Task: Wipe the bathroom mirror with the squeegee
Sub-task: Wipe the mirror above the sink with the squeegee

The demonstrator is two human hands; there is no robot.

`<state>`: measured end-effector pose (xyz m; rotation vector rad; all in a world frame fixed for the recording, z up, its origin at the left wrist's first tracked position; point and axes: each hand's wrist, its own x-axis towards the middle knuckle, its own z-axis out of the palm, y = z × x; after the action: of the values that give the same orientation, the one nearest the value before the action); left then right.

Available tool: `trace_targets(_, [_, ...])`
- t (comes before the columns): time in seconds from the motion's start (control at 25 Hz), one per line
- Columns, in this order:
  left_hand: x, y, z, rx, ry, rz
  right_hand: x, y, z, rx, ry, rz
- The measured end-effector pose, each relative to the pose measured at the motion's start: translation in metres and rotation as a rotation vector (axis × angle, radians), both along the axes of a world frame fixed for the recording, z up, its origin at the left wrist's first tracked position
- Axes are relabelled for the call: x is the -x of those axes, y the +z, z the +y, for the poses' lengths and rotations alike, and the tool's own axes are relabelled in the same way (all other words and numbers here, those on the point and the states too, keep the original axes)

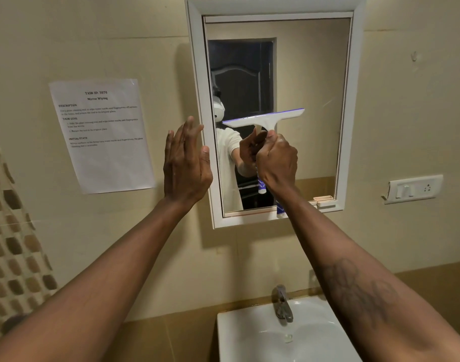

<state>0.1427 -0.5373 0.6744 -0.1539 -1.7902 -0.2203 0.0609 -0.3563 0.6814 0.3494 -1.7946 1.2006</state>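
The right hand (277, 160), just right of the frame's centre, is closed in a fist around the handle of the squeegee (265, 120). The squeegee's white head with its blue blade edge sits above the fist, tilted so that its right end is higher than its left, and it lies against the glass of the mirror (312, 100) at about mid height. The lower end of the handle, white with blue markings, sticks out below the wrist near the mirror's bottom edge.

The left hand (187, 163) is open and holds nothing. Its fingers point up and its thumb lies close to the left side of the white mirror frame (197, 74); whether it touches the frame I cannot tell. Both forearms reach up from the bottom corners of the frame, and the right one carries a dark tattoo.

The glass reflects the fist, the squeegee, a pale sleeve and a dark door behind.

On the wall at centre left a printed sheet of paper (103, 137) is stuck, headed "Mirror Wiping". At centre right a white switch plate (413, 189) sits on the wall. At the bottom centre a white sink (239, 335) with a metal tap (282, 304) stands directly under the mirror. Brown mosaic tiles (12, 244) fill the left edge.
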Motion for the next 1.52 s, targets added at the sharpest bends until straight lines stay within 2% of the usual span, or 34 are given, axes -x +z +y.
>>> trace_targets(0.36, [0.006,-0.022,-0.003,0.002,-0.006,-0.046,-0.004,-0.105,0.005,-0.023,0.071,-0.156])
trace_targets(0.64, [-0.003,-0.03,0.002,0.002,-0.012,-0.061,-0.027,-0.162,0.015,-0.039,0.069,-0.273])
trace_targets(0.76, [-0.009,-0.031,0.007,0.005,-0.011,-0.061,-0.037,-0.166,0.02,-0.033,0.086,-0.313])
trace_targets(0.88, [-0.012,-0.027,0.008,0.008,-0.018,-0.056,-0.044,-0.141,0.023,0.002,0.122,-0.263])
trace_targets(1.04, [-0.013,-0.018,0.008,-0.002,-0.019,-0.043,-0.051,-0.078,0.019,0.113,0.24,-0.068])
trace_targets(1.2, [-0.015,-0.014,0.01,0.065,-0.056,-0.075,-0.044,-0.005,0.015,0.239,0.375,-0.072])
trace_targets(1.36, [-0.018,-0.007,0.02,0.184,-0.079,-0.106,-0.043,0.062,0.014,0.259,0.45,-0.008])
trace_targets(1.52, [-0.019,0.007,0.035,0.2,-0.099,-0.088,-0.047,0.109,0.006,0.26,0.464,0.034])
